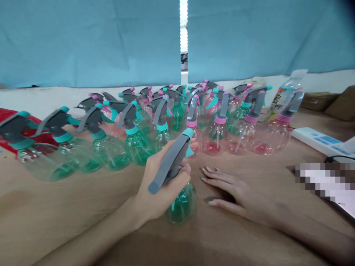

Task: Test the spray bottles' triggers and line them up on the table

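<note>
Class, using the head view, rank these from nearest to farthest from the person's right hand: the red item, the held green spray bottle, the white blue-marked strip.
From the right hand:
1. Held green spray bottle, just left.
2. White blue-marked strip, ahead, to the right.
3. Red item, far left.

Green spray bottle [181, 207] partly hidden behind the left fingers [180, 180]

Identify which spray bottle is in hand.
The green spray bottle nearest the camera: the left hand grips it; the other spray bottles stand behind, unheld.
</note>
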Demonstrator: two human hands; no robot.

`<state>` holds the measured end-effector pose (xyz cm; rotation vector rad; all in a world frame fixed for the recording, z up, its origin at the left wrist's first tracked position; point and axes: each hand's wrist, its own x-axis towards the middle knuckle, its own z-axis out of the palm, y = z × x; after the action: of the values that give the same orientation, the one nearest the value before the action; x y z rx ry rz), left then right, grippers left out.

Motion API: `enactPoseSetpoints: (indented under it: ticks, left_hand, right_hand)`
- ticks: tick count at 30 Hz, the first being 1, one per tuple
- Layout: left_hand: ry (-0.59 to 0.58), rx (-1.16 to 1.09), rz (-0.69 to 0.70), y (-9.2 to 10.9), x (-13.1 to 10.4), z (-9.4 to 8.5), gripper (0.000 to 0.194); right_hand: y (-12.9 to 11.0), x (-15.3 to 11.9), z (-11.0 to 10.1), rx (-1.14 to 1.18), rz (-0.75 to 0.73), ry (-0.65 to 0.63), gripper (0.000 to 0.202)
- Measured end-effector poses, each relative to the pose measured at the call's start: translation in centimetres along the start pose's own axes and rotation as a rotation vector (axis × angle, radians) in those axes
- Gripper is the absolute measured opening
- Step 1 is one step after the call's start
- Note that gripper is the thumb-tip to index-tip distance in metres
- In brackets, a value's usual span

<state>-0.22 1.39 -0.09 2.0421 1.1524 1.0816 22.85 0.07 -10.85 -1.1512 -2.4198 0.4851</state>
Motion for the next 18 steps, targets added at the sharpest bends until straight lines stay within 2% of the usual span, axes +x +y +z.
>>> enactPoseSetpoints:
  ticks: [7,13,18]
  left_hand:
    - [-0.005,0.01,0.006,0.42,0.11,-0.14,0.017]
    - [0.0,0.038,-0.024,0.32,0.07,-0.15,0.01]
    - [-0.011,0.033,-0.048,0.33,0.05,-0.13,0.017]
  right_hand:
    - [-0.01,0.05,-0.02,-0.004,-0.008,-0.011,0.056]
    - [0.0,0.01,-0.03,-0.008,-0.013,0.003,0.055]
    - [0.04,0.03,-0.08,-0.02,-0.014,-0.008,0.055]
